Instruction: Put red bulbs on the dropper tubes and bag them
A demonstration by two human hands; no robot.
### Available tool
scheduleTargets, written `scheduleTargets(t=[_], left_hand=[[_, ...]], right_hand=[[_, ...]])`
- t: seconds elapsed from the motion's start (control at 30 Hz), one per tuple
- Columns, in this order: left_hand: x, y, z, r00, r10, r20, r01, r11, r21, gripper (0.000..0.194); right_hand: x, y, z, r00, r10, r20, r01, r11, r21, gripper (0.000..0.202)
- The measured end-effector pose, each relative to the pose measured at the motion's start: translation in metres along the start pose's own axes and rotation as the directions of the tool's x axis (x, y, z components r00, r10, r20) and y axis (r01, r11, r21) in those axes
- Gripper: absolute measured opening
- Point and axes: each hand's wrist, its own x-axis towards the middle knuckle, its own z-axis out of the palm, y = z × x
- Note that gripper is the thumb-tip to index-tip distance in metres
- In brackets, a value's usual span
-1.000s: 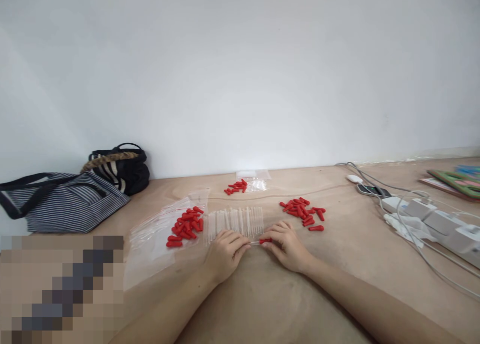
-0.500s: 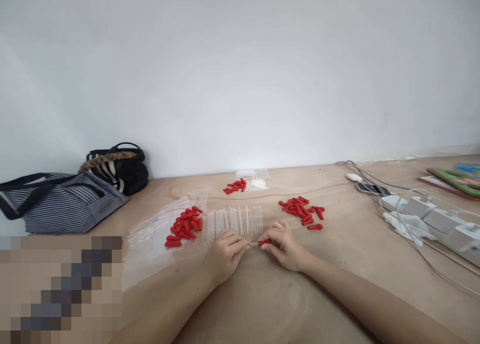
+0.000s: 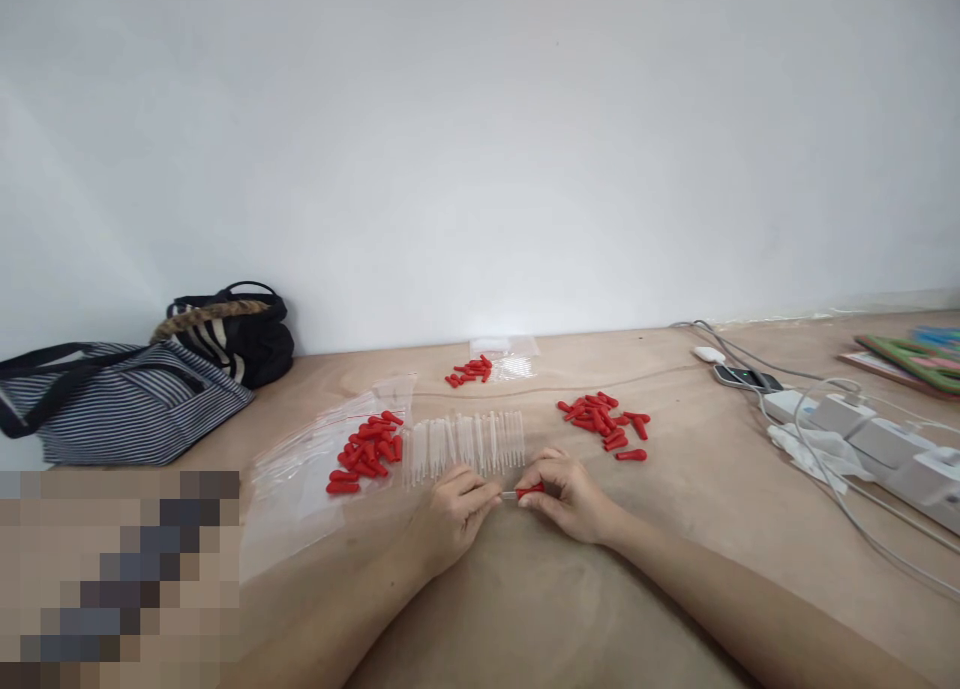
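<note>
Between finger and thumb, my left hand [image 3: 459,514] pinches a thin clear dropper tube [image 3: 509,495]. My right hand [image 3: 568,497] is closed on a red rubber bulb [image 3: 531,490], partly covered by its fingers. Bulb and tube meet end to end; how deep the tube sits in it cannot be seen. Just beyond my hands lies a row of clear dropper tubes [image 3: 466,443] side by side. A pile of red bulbs [image 3: 369,455] rests on clear plastic bags [image 3: 296,509] to the left. More red bulbs [image 3: 600,416] lie scattered past my right hand.
Farther back, small red-tipped droppers [image 3: 472,371] lie by a clear bag [image 3: 517,346]. A striped bag [image 3: 142,409] and a black bag [image 3: 262,344] stand at left. On the right are a phone [image 3: 744,377], a power strip with chargers [image 3: 870,439], cables and a tissue [image 3: 814,454].
Both hands keep hold of the tube and bulb, with only a slight shift of the fingers. The view has moved a little; the piles look the same.
</note>
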Motion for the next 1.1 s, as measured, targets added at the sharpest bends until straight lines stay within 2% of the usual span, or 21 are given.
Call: scheduleTargets(t=[0.1,0.33,0.7,0.83,0.97,1.1], left_hand=[[0.0,0.001,-0.001,1.0,-0.005,-0.005,0.005,1.0,0.002,0.022],[0.001,0.004,-0.002,1.0,-0.013,0.015,0.013,1.0,0.023,0.023],[-0.002,0.002,0.004,0.999,-0.026,-0.047,0.027,0.999,0.028,0.021],[-0.001,0.003,0.003,0.999,-0.033,-0.028,0.035,0.995,0.091,0.021],[0.0,0.003,0.002,0.999,-0.025,-0.027,0.028,0.988,0.151,0.02],[0.0,0.003,0.002,0.999,-0.023,-0.025,0.026,0.986,0.162,0.022]], right_hand=[[0.0,0.001,0.001,1.0,-0.004,0.005,0.004,1.0,0.004,0.009],[0.001,0.0,0.001,1.0,-0.026,0.017,0.027,0.994,-0.102,0.008],[0.002,0.003,0.005,0.999,-0.012,-0.036,0.007,0.989,-0.149,0.008],[0.003,-0.003,-0.001,0.999,-0.037,0.0,0.035,0.961,-0.273,0.009],[0.001,-0.007,-0.004,0.994,-0.113,-0.011,0.097,0.894,-0.437,0.009],[0.0,-0.009,-0.001,0.986,-0.168,-0.011,0.141,0.858,-0.494,0.012]])
